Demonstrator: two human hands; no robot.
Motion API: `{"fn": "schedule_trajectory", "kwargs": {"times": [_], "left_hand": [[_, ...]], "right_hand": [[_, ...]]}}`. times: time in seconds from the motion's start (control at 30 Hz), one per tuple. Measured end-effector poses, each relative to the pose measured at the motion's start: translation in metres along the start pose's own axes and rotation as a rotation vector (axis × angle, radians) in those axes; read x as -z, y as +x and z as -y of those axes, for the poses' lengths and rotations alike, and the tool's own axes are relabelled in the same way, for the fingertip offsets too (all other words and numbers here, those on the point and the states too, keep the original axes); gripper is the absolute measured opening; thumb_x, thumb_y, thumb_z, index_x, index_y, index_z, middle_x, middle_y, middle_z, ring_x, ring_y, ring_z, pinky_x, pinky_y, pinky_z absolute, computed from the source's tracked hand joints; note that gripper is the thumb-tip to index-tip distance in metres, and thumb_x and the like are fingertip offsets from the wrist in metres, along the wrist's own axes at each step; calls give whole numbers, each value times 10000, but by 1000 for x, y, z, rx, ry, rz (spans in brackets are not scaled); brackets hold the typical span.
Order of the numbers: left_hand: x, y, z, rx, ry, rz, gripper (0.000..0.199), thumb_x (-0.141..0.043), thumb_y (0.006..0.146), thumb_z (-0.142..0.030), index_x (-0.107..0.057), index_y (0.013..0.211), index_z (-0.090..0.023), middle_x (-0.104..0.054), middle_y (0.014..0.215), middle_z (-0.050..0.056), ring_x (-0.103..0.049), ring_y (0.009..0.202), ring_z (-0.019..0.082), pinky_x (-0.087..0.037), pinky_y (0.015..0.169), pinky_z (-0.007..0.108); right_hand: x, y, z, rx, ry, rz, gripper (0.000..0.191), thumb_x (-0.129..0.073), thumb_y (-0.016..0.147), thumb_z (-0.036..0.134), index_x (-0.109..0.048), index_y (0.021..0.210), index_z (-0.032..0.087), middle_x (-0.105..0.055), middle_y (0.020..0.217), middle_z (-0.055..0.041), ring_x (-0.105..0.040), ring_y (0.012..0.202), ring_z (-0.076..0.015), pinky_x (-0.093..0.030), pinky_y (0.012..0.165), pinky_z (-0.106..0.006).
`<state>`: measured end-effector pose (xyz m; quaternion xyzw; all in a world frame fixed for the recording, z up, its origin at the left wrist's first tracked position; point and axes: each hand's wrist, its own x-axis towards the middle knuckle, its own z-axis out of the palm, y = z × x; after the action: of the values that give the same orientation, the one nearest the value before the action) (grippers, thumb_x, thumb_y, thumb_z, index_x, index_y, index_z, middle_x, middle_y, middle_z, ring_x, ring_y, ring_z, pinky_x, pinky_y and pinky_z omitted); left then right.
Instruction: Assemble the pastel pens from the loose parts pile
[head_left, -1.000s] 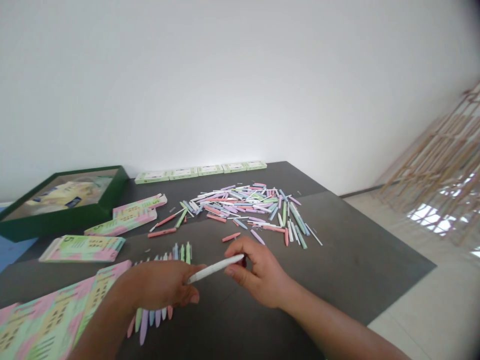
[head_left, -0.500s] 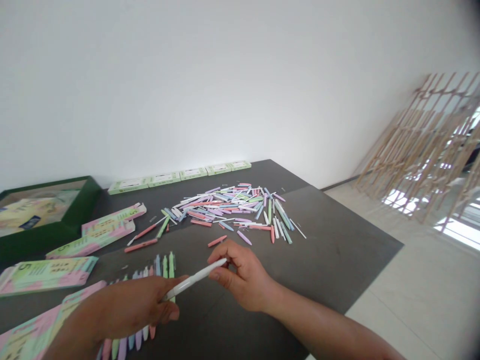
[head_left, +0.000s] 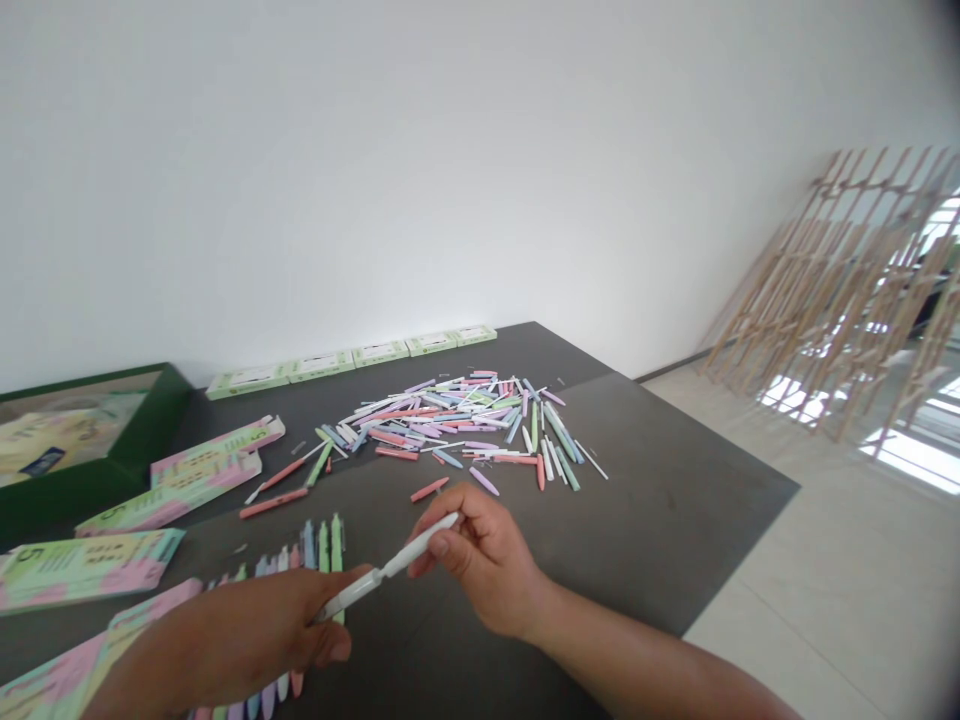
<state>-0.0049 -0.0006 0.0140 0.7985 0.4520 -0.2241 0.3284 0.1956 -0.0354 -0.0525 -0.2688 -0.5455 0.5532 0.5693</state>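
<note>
My left hand [head_left: 247, 625] is closed on the clear-and-white rear part of a pen [head_left: 354, 592]. Between the thumb and fingers of my right hand [head_left: 491, 565] is the white front barrel [head_left: 421, 545], its pointed end up and to the right. The two parts meet at a narrow joint between my hands, slightly out of line; whether they still touch I cannot tell. Under my left hand lies a row of pastel pens [head_left: 330, 545], partly covered by it. Beyond my right hand spreads a pile of loose pen parts [head_left: 450, 415] in several colours.
Flat pastel packages [head_left: 97, 565] lie at the left, with a green box [head_left: 142, 430] behind them. Several light green cartons [head_left: 322, 365] line the wall along the back of the dark table [head_left: 645, 510]. Wooden frames [head_left: 825, 300] lean at the far right.
The white pen was one straight piece; now a narrow joint shows between its rear part and front barrel. My right thumb has shifted along the barrel. The view has moved slightly.
</note>
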Motion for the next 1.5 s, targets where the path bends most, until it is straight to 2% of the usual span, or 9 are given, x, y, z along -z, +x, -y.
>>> {"fn": "schedule_trajectory", "kwargs": {"times": [0.17,0.37,0.63,0.73,0.87,1.1,1.33,1.5], "left_hand": [[0,-2,0,0,-16,15,302,-428,783,-313,-533,1061,-258,-694,832,-15,-651,756,208,-439,620,253],[0,-3,3,-24,-17,-2,270,-414,794,-311,-559,1011,-241,-693,826,-22,-647,738,189,-431,610,233],[3,-5,2,-18,-39,5,275,-401,797,-291,-568,1010,-243,-692,832,-25,-641,762,178,-434,625,226],[3,-5,0,-18,-60,15,254,-419,776,-267,-571,977,-234,-690,838,-22,-641,736,167,-429,616,222],[3,-3,1,-16,-13,-13,238,-441,767,-317,-591,925,-220,-686,797,2,-632,724,191,-422,579,239],[4,-4,-2,-19,-5,8,299,-449,780,-354,-576,1009,-210,-687,825,19,-626,718,192,-403,546,239],[6,-5,-4,-8,-5,13,237,-448,780,-330,-591,926,-210,-694,829,10,-631,725,189,-402,557,240],[6,-7,-4,17,16,-13,256,-455,781,-374,-596,917,-209,-694,825,18,-631,736,202,-393,551,249]], "right_hand": [[-4,-2,-1,45,67,-33,239,-521,829,407,-476,913,189,-626,775,-41,-628,680,-152,-500,639,-301],[0,-3,2,108,-16,-71,173,-495,862,333,-495,939,178,-643,845,-65,-635,719,-156,-499,668,-312],[2,-1,6,177,-2,-106,148,-488,869,303,-501,945,177,-645,888,-67,-637,721,-146,-502,657,-299],[4,-2,10,189,-29,-118,125,-484,872,282,-504,938,177,-648,884,-63,-637,719,-144,-508,656,-300],[10,-2,14,203,-87,-143,108,-471,880,266,-506,934,179,-648,863,-58,-635,714,-143,-515,661,-301],[13,-4,18,230,-141,-166,89,-466,883,241,-507,940,185,-636,864,-46,-640,705,-138,-521,654,-295],[14,-4,20,242,-159,-161,85,-448,891,228,-505,940,187,-643,892,-54,-639,688,-130,-511,653,-290],[15,-4,20,254,-163,-165,105,-431,897,225,-511,955,190,-647,911,-57,-638,700,-134,-512,658,-296]]}}
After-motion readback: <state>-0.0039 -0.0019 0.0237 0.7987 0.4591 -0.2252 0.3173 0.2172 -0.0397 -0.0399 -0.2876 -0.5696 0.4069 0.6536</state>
